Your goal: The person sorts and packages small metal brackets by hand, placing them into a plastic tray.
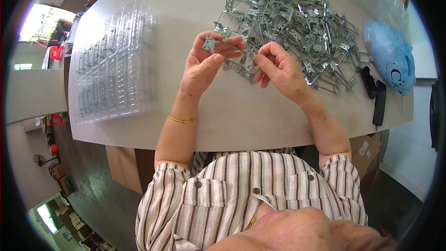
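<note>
My left hand (200,67) is closed around a small silvery metal bracket (209,44), whose flat plate with holes sticks up between thumb and fingers. The bracket has thin rods running right toward my right hand (282,72). That hand pinches the bracket's other end between thumb and forefinger; its fingers partly cover this end. Both hands are held above the white table, at the near left edge of a large heap of similar metal brackets (288,23). Some brackets of the heap lie right behind and below my fingers.
Clear plastic trays (118,65), stacked and with rows of slots holding metal parts, lie on the left of the table (186,0). A blue plastic bag (390,56) sits at the right edge, with a black hand tool or strap (379,104) beside it. Cardboard boxes (123,167) stand under the table.
</note>
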Available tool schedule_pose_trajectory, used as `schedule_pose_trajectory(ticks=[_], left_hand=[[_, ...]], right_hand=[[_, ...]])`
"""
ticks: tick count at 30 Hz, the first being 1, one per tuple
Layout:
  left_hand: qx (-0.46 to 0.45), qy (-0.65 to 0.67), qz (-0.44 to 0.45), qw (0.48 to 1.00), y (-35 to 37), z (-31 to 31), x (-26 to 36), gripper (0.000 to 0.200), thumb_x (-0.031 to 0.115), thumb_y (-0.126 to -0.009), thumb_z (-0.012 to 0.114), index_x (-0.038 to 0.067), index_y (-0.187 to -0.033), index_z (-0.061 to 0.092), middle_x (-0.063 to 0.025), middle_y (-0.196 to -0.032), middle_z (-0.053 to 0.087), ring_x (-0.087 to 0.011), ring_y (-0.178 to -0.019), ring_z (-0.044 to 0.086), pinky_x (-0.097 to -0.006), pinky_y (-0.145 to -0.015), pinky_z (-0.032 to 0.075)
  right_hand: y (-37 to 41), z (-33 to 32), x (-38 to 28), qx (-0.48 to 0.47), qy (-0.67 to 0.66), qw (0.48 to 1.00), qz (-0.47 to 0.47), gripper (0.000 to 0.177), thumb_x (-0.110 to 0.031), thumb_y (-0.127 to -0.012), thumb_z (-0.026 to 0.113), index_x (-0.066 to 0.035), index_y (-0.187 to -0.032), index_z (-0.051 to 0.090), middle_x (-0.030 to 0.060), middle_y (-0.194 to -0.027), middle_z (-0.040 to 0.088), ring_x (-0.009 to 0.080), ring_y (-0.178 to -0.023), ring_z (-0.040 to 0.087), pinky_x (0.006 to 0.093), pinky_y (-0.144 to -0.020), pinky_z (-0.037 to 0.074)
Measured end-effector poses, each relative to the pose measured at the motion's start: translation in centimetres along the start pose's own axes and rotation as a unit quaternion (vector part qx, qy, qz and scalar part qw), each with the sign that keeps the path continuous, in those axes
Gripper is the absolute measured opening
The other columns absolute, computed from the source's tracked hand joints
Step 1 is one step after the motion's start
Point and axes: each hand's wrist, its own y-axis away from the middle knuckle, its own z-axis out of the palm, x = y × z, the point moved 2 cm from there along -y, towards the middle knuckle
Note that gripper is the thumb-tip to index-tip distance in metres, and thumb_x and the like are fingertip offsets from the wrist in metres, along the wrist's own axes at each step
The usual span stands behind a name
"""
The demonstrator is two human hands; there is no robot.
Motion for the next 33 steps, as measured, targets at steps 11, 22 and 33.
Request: schedule_pose_trajectory(ticks=[11, 22, 33], left_hand=[[0.015, -0.049, -0.034, 0.998, 0.1, 0.8, 0.0, 0.051, 0.010, -0.091, 0.078, 0.007, -0.133, 0.050, -0.0287, -0.148, 0.054, -0.0394, -0.139, 0.054, -0.0558, -0.115, 0.046], [-0.020, 0.030, -0.162, 0.986, 0.4, 0.8, -0.3, 0.034, 0.035, -0.110, 0.051, 0.002, -0.117, 0.058, -0.0280, -0.120, 0.071, -0.0376, -0.106, 0.074, -0.0472, -0.086, 0.061], [-0.036, 0.024, -0.207, 0.977, 0.6, 1.0, -0.4, 0.030, 0.030, -0.108, 0.055, 0.002, -0.100, 0.060, -0.0315, -0.112, 0.072, -0.0360, -0.092, 0.076, -0.0436, -0.075, 0.063]], right_hand=[[-0.6, -0.6, 0.0, 0.082, -0.048, 0.994, -0.063, 0.015, -0.016, -0.107, 0.062, -0.002, -0.107, 0.056, 0.0063, -0.088, 0.068, 0.0127, -0.073, 0.070, 0.0268, -0.062, 0.058], [-0.3, -1.6, -0.5, 0.051, 0.138, 0.961, -0.233, 0.013, -0.004, -0.102, 0.067, -0.003, -0.107, 0.055, 0.0035, -0.087, 0.065, 0.0097, -0.071, 0.068, 0.0257, -0.061, 0.055], [-0.1, -1.4, -0.6, 0.062, 0.224, 0.912, -0.337, 0.013, -0.001, -0.100, 0.068, -0.003, -0.108, 0.058, 0.0058, -0.088, 0.067, 0.0126, -0.072, 0.066, 0.0270, -0.064, 0.054]])
